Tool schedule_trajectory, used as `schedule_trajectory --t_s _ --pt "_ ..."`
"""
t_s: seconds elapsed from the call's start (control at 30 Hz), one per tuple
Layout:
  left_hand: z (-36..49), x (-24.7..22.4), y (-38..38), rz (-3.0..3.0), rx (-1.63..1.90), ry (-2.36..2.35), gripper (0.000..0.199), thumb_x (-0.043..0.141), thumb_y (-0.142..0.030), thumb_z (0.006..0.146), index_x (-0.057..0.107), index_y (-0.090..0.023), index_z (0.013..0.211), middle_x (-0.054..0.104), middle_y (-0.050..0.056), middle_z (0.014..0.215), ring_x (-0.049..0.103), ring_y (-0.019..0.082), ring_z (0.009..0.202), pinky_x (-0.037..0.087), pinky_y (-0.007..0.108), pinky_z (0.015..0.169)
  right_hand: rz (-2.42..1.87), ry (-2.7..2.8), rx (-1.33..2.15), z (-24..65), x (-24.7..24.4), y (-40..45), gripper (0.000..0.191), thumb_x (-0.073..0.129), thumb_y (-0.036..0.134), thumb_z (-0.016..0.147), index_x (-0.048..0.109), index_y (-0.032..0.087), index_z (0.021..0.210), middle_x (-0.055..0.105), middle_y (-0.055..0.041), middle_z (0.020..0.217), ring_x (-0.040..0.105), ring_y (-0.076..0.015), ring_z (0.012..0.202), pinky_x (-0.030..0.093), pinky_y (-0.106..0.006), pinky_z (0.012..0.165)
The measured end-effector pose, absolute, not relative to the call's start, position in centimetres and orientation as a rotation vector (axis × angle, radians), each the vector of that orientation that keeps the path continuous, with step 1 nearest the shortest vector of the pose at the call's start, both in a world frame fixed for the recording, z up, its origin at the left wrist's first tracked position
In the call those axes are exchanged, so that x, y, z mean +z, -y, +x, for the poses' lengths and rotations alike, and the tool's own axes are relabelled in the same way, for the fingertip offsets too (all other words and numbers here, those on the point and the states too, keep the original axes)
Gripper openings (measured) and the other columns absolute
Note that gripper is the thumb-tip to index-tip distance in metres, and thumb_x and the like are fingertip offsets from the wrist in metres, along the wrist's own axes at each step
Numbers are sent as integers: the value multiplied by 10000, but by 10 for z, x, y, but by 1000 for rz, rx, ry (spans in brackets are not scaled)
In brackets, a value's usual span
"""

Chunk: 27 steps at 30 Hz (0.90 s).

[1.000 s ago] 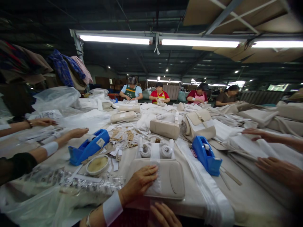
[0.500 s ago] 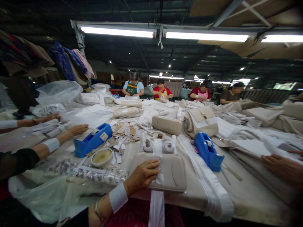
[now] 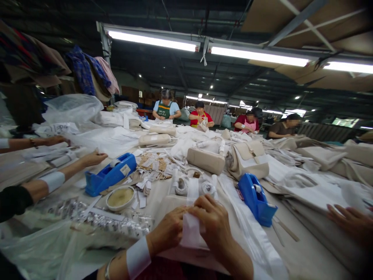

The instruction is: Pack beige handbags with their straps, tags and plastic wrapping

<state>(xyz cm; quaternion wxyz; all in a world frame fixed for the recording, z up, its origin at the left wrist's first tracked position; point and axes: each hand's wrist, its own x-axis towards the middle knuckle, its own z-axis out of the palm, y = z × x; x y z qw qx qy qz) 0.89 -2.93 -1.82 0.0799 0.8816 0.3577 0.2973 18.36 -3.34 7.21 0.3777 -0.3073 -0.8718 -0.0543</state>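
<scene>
A beige handbag (image 3: 166, 205) lies flat on the table in front of me, partly covered by my hands. Two wrapped strap coils (image 3: 182, 186) sit at its far edge. Across the bag's middle runs a thin white wrapping strip (image 3: 190, 232), its near end folded up over the bag. My left hand (image 3: 167, 228) is closed on the strip from the left, fingertips pinched. From the right, my right hand (image 3: 214, 217) pinches the same strip, almost touching the left fingertips. The exact grip is partly hidden behind the fingers.
Blue tape dispensers stand left (image 3: 110, 174) and right (image 3: 256, 200). Near the left one are a round dish (image 3: 120, 197) and loose tags (image 3: 151, 165). Co-workers' hands work at left (image 3: 93, 158) and right (image 3: 348, 221). Scissors-like metal tools (image 3: 287, 230) lie right. More beige bags (image 3: 206, 160) lie beyond.
My right hand has come into view and taken hold of the strip. The strip's end, which hung over the table edge, is now folded up over the bag. My left hand changed from flat to pinching.
</scene>
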Motion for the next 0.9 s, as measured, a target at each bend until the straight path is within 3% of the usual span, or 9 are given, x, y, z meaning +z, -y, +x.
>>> schedule_trajectory --t_s 0.1,0.17,0.23,0.3,0.4,0.6,0.9 --pt "5 -34 29 2644 878 -1139 512 462 -28 739 546 -133 1234 616 138 1250 536 272 1238 440 447 1091 -1041 2279 -99 177 76 -8 163 644 97 830 688 222 734 646 -3 781 541 -180 821 360 -294 728" --pt "3 -42 28 2647 967 -1182 645 402 -11 776 332 -112 1409 487 195 1398 441 286 1340 432 470 1095 -1189 2318 -76 174 71 -27 130 683 154 832 680 217 719 667 7 797 552 -175 834 339 -306 789" --pt "2 -43 27 2567 1051 -1199 741 368 6 798 125 -140 1482 361 201 1492 321 268 1424 402 469 1124 -1273 2336 -63 172 63 -40 137 690 178 836 670 210 704 677 15 792 562 -167 823 317 -311 812" --pt "3 -37 27 2450 1047 -1204 766 380 -7 821 53 -183 1491 296 174 1529 261 250 1453 366 463 1153 -1312 2336 -55 171 54 -50 155 682 160 836 662 203 688 682 18 780 564 -162 811 303 -313 802" --pt "6 -23 30 2364 979 -1227 741 450 -66 857 94 -222 1487 221 153 1563 227 261 1464 344 471 1165 -1355 2323 -40 171 44 -59 185 666 126 833 655 198 663 686 15 770 560 -166 819 285 -320 784" --pt "8 -18 32 2365 789 -1299 776 588 -61 756 271 -228 1444 170 114 1602 174 270 1480 309 447 1186 -1369 2328 -5 169 33 -67 201 643 115 833 673 217 663 687 12 772 536 -175 850 266 -331 794" --pt "10 -16 29 2468 616 -1285 796 645 -122 800 285 -254 1498 251 62 1594 239 253 1459 266 425 1206 -1359 2329 -46 169 21 -72 141 671 175 839 664 212 703 668 2 829 508 -192 902 262 -356 827"
